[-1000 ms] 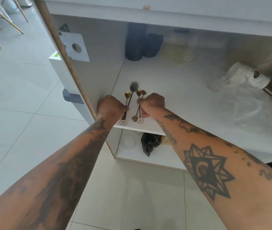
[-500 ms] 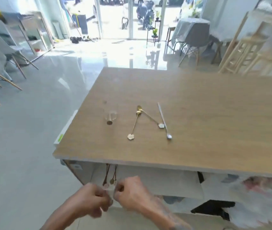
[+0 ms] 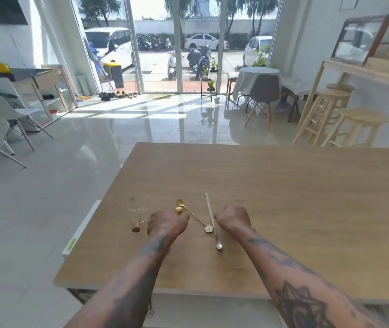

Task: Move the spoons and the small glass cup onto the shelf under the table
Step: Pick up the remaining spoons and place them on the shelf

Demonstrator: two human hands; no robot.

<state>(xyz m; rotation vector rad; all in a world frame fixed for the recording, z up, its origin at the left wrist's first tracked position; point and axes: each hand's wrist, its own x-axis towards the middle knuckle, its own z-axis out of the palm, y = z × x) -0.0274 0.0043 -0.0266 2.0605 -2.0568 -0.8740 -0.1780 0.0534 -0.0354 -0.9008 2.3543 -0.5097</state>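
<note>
Wood desk [image 3: 283, 197] in a bright tiled room, glass doors and chairs behind. Left hand [image 3: 167, 224] and right hand [image 3: 232, 218] curled over it; cannot tell either grip. Gold spoons [image 3: 190, 210] and silver spoon [image 3: 212, 221] lie between the hands, small glass cup [image 3: 136, 210] just left of the left one.

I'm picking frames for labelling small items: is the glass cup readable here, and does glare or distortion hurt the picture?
Head view: the small glass cup is faint, nearly see-through against the wooden table; the gold spoons and the long pale spoon read clearly. Head view: strong backlight through the glass doors throws glare on the floor; wide-angle bending at the edges.
</note>
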